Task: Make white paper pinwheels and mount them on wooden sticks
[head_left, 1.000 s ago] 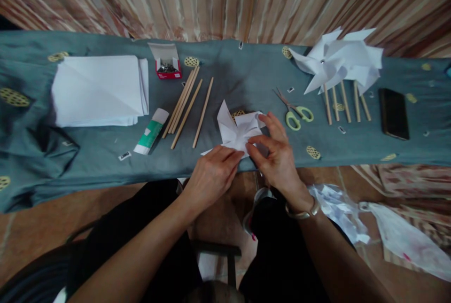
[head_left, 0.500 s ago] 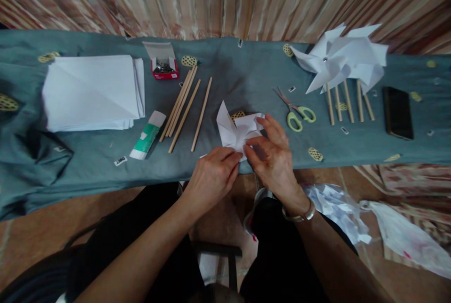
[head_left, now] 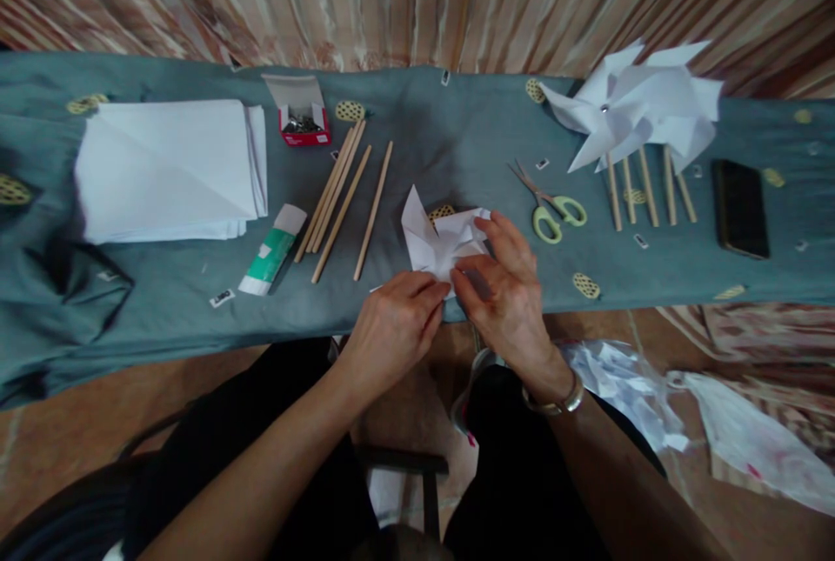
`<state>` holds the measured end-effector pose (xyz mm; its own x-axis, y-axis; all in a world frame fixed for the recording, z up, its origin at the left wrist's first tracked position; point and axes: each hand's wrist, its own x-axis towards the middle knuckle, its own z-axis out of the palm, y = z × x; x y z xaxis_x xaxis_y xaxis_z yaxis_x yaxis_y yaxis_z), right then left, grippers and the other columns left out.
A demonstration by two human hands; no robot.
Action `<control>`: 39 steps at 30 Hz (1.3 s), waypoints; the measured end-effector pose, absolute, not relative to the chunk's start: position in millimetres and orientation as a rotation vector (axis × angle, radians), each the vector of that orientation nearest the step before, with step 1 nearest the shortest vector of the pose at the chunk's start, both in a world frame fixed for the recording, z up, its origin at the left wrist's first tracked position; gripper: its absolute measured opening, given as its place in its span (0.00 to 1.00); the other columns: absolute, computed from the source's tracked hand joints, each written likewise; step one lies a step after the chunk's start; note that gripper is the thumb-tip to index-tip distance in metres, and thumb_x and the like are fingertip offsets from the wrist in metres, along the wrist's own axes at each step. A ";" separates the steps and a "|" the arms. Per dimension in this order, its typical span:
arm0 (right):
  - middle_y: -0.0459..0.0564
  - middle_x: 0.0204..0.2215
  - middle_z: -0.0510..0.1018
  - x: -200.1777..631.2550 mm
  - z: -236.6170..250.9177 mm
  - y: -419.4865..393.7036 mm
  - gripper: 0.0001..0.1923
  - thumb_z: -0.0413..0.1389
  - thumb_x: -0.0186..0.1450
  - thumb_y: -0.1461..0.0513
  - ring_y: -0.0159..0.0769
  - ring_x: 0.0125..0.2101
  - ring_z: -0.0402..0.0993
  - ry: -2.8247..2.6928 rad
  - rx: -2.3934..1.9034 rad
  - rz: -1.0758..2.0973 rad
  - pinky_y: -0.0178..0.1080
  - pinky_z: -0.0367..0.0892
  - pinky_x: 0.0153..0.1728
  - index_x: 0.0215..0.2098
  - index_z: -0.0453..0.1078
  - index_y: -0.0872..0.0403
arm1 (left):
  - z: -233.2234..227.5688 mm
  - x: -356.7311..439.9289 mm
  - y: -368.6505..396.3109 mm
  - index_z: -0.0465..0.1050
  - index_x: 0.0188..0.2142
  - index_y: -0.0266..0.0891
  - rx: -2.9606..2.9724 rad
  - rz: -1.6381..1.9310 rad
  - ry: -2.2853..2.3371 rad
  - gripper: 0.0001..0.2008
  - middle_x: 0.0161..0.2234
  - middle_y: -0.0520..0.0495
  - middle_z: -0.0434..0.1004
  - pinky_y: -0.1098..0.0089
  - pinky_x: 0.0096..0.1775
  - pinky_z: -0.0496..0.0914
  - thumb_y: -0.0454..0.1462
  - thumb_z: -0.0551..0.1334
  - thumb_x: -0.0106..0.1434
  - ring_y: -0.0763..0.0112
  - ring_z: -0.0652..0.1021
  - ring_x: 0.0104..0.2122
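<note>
A white paper pinwheel (head_left: pixel 427 246), with folded blades, lies at the near edge of the cloth-covered table without a stick. My left hand (head_left: pixel 403 317) is closed on its near left side, fingertips pinched on the paper close to the middle. Over its right side, my right hand (head_left: pixel 505 287) presses thumb and index finger near the centre, while the other fingers hold the right blade. My fingers hide part of the near blades. Right of the pinwheel lie scissors (head_left: pixel 551 204) with green handles, blades slightly apart. Several wooden sticks (head_left: pixel 343 204) lie to the left.
On the left are a stack of white paper (head_left: pixel 170 165), a green and white glue box (head_left: pixel 272 250) and a red box (head_left: pixel 305 130) of metal fasteners. Finished pinwheels (head_left: pixel 643 104) on sticks and a black phone (head_left: pixel 741 209) lie right. A bag of paper scraps (head_left: pixel 626 391) sits on the floor.
Almost nothing differs. Both hands stay on the paper pinwheel in the same grip, and the view has shifted very slightly.
</note>
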<state>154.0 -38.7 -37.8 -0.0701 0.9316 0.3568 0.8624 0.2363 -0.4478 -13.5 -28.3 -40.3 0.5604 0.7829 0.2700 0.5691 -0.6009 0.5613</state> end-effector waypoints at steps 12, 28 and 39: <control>0.50 0.62 0.64 153.1 -36.4 -40.7 0.12 0.48 0.67 0.66 0.47 0.65 0.52 -2.014 -1.591 0.164 0.57 0.58 0.61 0.40 0.74 0.50 | -39.5 -13.0 -27.6 0.75 0.43 0.35 2.380 0.691 1.107 0.10 0.39 0.43 0.79 0.63 0.43 0.76 0.31 0.56 0.66 0.64 0.79 0.39; 0.49 0.64 0.61 153.3 -45.0 -39.0 0.14 0.46 0.70 0.65 0.50 0.67 0.49 -2.126 -1.565 -0.006 0.55 0.58 0.58 0.43 0.73 0.49 | -39.0 -12.5 -27.5 0.75 0.42 0.34 2.366 0.727 1.102 0.11 0.38 0.42 0.79 0.63 0.41 0.77 0.30 0.55 0.65 0.63 0.80 0.38; 0.52 0.64 0.60 151.8 -51.0 -40.4 0.15 0.44 0.70 0.64 0.47 0.68 0.42 -2.165 -1.582 -0.081 0.52 0.58 0.56 0.44 0.72 0.51 | -39.2 -15.8 -26.1 0.74 0.43 0.35 2.292 0.739 1.121 0.10 0.36 0.43 0.79 0.66 0.41 0.75 0.30 0.57 0.64 0.65 0.80 0.37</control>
